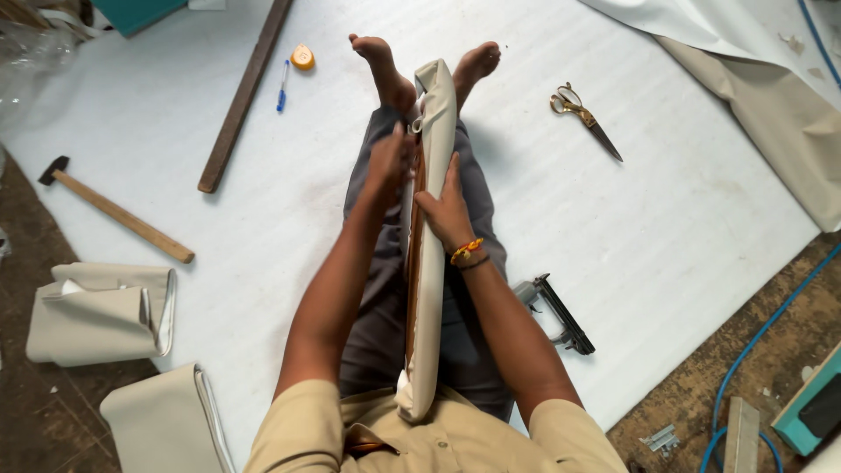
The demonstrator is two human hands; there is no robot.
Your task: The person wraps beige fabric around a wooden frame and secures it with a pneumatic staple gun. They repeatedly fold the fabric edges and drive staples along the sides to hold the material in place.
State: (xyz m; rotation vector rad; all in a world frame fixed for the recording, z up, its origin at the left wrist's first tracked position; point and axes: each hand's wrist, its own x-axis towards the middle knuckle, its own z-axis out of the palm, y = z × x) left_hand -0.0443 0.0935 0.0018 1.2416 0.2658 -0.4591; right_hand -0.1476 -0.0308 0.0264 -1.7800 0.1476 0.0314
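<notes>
Panel [431, 236], cream-covered, is stood on edge along the legs at frame centre, braced between the feet. Left hand [390, 166] pinches the cover near the top; right hand [447, 210] is pressed flat against its side. Judged risk: panel tipping sideways if foot pressure slackens, cover wrinkling.

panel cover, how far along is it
Done: beige cover already wraps most of the wooden panel, which stands on edge between the legs. In hand: left hand pulls the cover at the open edge while right hand steadies the panel. Left: bare wood shows along that edge; the staple gun lies on the sheet.
</notes>
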